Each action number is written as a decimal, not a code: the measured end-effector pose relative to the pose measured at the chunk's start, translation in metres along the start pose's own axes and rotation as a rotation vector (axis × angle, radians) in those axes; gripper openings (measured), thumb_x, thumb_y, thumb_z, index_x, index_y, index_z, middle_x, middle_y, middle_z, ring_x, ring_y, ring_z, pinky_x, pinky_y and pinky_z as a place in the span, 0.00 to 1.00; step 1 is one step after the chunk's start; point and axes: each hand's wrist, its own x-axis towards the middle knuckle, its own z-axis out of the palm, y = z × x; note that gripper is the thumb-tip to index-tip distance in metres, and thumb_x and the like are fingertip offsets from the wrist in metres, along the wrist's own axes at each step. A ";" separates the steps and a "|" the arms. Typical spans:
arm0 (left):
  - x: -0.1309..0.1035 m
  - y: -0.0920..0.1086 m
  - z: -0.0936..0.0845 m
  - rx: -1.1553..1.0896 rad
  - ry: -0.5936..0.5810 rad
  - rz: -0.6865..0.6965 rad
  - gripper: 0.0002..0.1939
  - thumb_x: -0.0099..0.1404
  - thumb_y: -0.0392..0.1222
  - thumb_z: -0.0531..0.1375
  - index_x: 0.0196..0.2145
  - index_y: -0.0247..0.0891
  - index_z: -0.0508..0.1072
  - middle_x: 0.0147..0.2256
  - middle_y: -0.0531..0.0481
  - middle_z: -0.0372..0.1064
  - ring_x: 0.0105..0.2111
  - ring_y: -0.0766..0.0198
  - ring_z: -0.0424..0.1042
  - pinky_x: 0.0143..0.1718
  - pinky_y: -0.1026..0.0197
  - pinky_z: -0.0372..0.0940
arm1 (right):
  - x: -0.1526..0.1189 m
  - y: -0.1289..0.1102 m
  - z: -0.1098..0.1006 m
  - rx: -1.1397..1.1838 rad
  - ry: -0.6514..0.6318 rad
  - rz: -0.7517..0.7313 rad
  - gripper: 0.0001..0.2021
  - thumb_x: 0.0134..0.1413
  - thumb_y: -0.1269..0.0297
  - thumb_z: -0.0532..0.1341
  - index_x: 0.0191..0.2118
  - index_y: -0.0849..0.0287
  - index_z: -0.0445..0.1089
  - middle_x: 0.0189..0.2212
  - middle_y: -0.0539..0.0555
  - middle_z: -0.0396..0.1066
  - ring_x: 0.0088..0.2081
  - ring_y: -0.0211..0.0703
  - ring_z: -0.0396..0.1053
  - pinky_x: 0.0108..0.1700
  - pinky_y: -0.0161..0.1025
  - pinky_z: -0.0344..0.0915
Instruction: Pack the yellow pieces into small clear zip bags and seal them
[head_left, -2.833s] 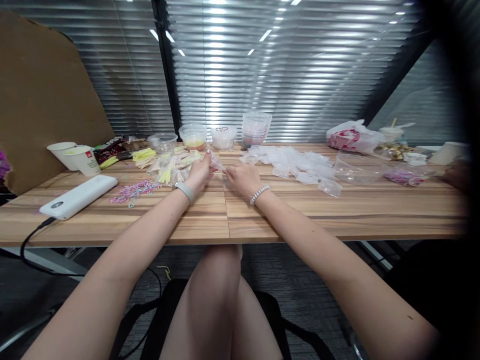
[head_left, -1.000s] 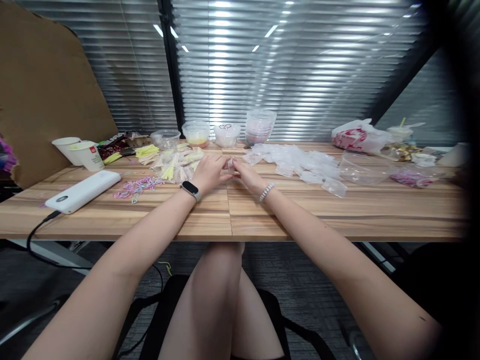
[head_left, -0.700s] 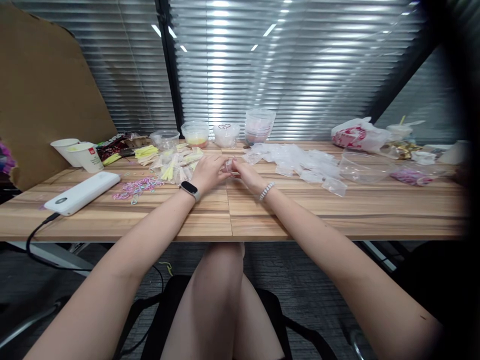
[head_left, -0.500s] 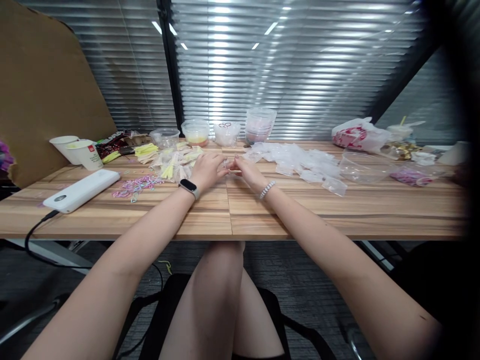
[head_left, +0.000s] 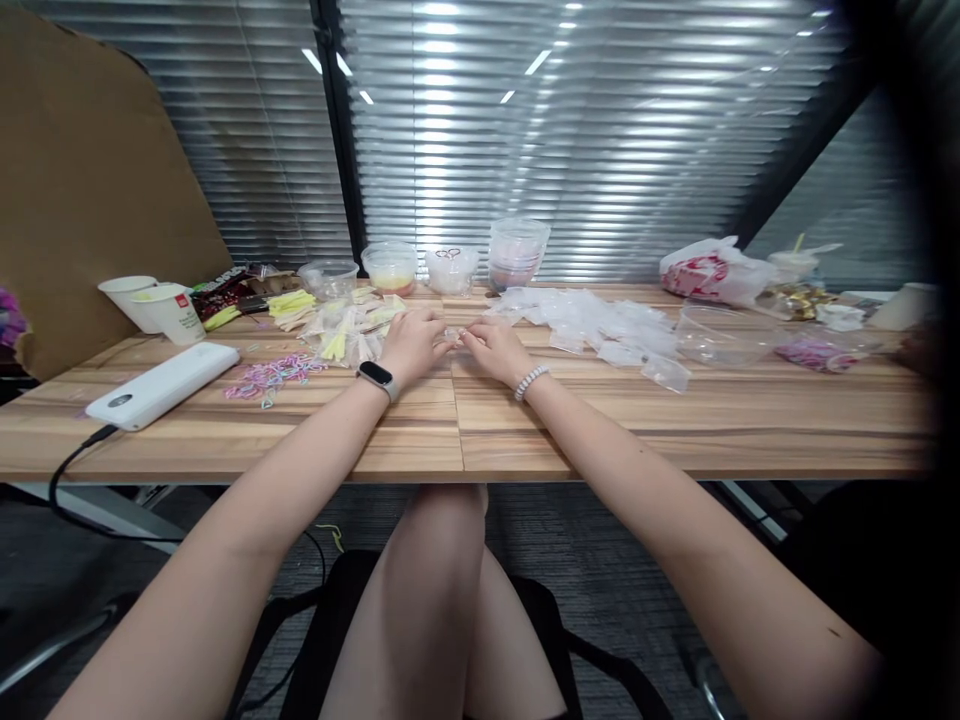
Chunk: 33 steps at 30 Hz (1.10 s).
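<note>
Close together over the middle of the wooden table point(head_left: 405, 440) are my left hand point(head_left: 414, 345) and my right hand point(head_left: 496, 350), fingertips nearly meeting. Between them is a small clear piece point(head_left: 452, 335), seemingly plastic, pinched by the fingers of both hands; its shape is too small to tell. Just left of my left hand lies a pile of clear packets with yellow pieces point(head_left: 341, 330). Many clear plastic bags point(head_left: 592, 318) spread out to the right of my right hand. Pink and purple small pieces point(head_left: 276, 375) lie in a heap farther left.
Plastic tubs point(head_left: 390, 265) and a stack of clear tubs point(head_left: 517, 250) line the back edge. A white power bank point(head_left: 165, 385) with a cable and paper cups point(head_left: 176, 315) stand left. A clear container point(head_left: 716, 338) and a red-white bag point(head_left: 712, 272) are right.
The fingers of my right hand have lowered and flattened slightly around the small clear piece. My left hand has hardly moved.
</note>
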 end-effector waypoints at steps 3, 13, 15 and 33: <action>-0.001 0.002 0.001 -0.022 -0.001 -0.040 0.20 0.65 0.56 0.62 0.45 0.38 0.75 0.46 0.43 0.71 0.48 0.50 0.69 0.49 0.49 0.59 | 0.000 0.001 0.001 -0.027 -0.010 0.013 0.21 0.70 0.57 0.50 0.37 0.61 0.77 0.37 0.58 0.72 0.44 0.46 0.67 0.50 0.39 0.60; -0.004 0.002 0.004 -0.093 -0.168 -0.077 0.32 0.62 0.57 0.63 0.59 0.38 0.65 0.55 0.41 0.69 0.56 0.47 0.65 0.58 0.45 0.54 | -0.002 0.004 0.000 -0.055 -0.157 0.129 0.19 0.67 0.54 0.55 0.53 0.62 0.72 0.50 0.61 0.71 0.51 0.50 0.67 0.53 0.42 0.62; -0.004 0.002 0.003 -0.108 -0.208 -0.061 0.36 0.61 0.59 0.62 0.61 0.37 0.63 0.56 0.40 0.68 0.57 0.47 0.65 0.60 0.45 0.53 | -0.002 0.006 0.002 -0.041 -0.152 0.165 0.24 0.65 0.54 0.56 0.60 0.64 0.65 0.56 0.63 0.66 0.55 0.51 0.65 0.56 0.43 0.61; -0.005 0.005 -0.001 -0.093 -0.338 -0.004 0.27 0.64 0.61 0.57 0.50 0.36 0.72 0.49 0.40 0.71 0.52 0.46 0.68 0.54 0.47 0.60 | -0.002 0.009 -0.002 -0.113 -0.281 0.127 0.22 0.64 0.49 0.56 0.49 0.64 0.71 0.45 0.63 0.73 0.45 0.49 0.70 0.45 0.39 0.63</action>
